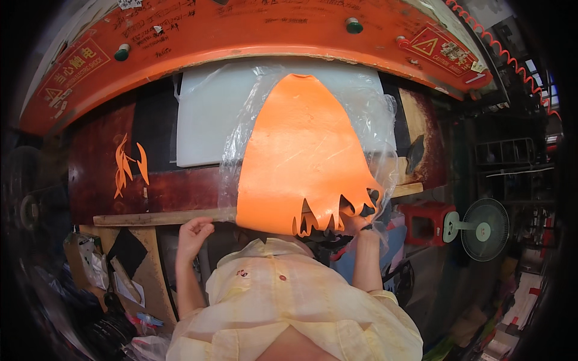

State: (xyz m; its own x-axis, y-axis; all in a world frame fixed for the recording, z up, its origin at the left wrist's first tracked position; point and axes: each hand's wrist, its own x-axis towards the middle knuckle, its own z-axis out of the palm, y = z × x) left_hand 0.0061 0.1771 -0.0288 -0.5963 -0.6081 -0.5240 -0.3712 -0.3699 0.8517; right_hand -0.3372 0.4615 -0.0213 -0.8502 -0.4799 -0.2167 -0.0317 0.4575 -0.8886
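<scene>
A large orange sheet [301,150], smooth like leather or plastic, lies on crumpled clear plastic film [388,117]. Jagged cutouts run along its near right edge, and its near edge hangs past the table's front. My left hand [195,234] is closed, fingers pinched, just left of the sheet's near left corner; I cannot make out whether it grips the film. My right hand [365,225] is at the sheet's near right corner, where the material curls up and bunches. The sheet and film partly hide its fingers, which appear closed on the sheet. Beneath the film lies a pale white board [208,114].
Narrow orange scraps [123,168] lie on the dark red table [180,189] at left. An orange machine beam [259,36] with green buttons spans the far side. At right are a red stool [421,222] and a fan [483,230]. A wooden strip [153,218] edges the table.
</scene>
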